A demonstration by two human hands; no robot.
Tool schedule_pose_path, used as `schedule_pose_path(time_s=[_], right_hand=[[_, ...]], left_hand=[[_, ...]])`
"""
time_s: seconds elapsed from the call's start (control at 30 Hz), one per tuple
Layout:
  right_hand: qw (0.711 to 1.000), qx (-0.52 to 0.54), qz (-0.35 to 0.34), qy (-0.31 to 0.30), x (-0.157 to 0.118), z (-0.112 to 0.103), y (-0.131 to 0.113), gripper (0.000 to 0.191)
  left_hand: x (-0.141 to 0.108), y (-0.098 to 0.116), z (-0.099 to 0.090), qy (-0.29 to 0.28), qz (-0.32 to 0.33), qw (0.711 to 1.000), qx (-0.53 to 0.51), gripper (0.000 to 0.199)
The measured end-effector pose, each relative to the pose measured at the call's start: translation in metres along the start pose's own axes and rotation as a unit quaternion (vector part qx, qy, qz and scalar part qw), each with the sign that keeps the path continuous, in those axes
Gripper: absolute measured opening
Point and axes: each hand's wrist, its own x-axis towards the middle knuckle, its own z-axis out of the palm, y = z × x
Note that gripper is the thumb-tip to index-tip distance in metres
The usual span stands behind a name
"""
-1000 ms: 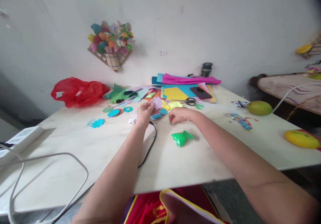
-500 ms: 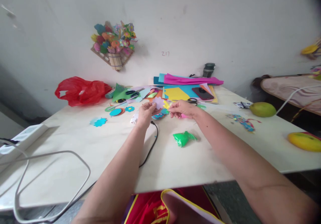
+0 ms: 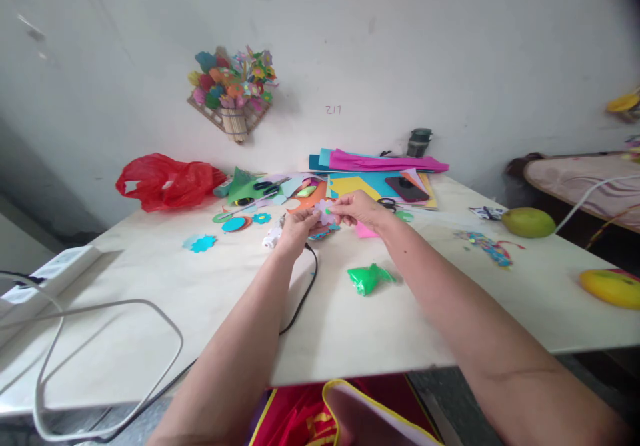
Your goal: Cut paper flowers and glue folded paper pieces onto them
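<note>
My left hand (image 3: 299, 227) is closed on the edge of a lilac paper flower (image 3: 323, 214) with a scalloped rim. Against the flower's middle sits a small green piece (image 3: 328, 211), pinched by the fingertips of my right hand (image 3: 358, 209). Under the hands lie blue paper flowers (image 3: 325, 234), partly covered. Beside my left hand is a white object (image 3: 273, 237), perhaps a glue gun, near a black cord (image 3: 306, 301). Nearer to me rests a green plastic bag (image 3: 367, 278), and pink paper (image 3: 367, 231) shows below my right hand.
Coloured sheets (image 3: 350, 189), a phone (image 3: 407, 189) and scissors (image 3: 270, 187) lie at the back. A red plastic bag (image 3: 167, 183) is at the left rear, a power strip (image 3: 55, 273) at the left. Two mangoes (image 3: 529, 222) are on the right.
My right hand has moved left to the lilac flower, bringing the small green piece onto its middle. The view has shifted slightly.
</note>
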Motion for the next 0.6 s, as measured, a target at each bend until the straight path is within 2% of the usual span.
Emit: schedule_pose_path(time_s=[0.17,0.4,0.5,0.6], right_hand=[[0.999,-0.006,-0.022,0.033,0.002,0.005,-0.003,0.028],[0.996,-0.048,-0.048,0.053,0.004,0.009,0.004,0.031],[0.989,-0.087,-0.069,0.093,0.006,0.01,0.008,0.033],[0.97,-0.155,-0.115,0.147,0.007,0.011,0.013,0.032]], left_hand=[[0.0,0.0,-0.001,-0.003,-0.003,1.0,-0.018,0.032],[0.001,0.0,-0.001,0.013,-0.008,0.999,-0.044,0.031],[0.001,0.001,-0.001,0.023,-0.012,0.999,-0.045,0.029],[0.0,0.002,0.0,0.03,-0.019,0.998,-0.046,0.027]])
